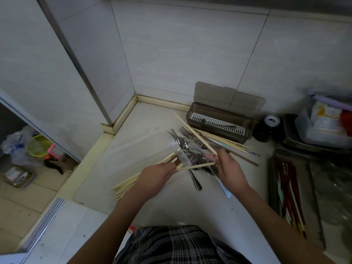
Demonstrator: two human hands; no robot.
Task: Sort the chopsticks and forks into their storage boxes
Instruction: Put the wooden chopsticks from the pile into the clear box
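Right hand (229, 166) pinching two chopsticks (194, 133), one angled toward eleven o'clock; left hand (159, 175) gripping a bundle (nearer the clear box (139, 149), at ten).

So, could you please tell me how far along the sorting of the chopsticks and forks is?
Partly done. Several pale chopsticks already lie in the clear box, and the dark box by the wall holds at least one metal utensil. In hand: the left hand and right hand each grip a chopstick. Left: a mixed pile of forks and loose chopsticks on the counter.
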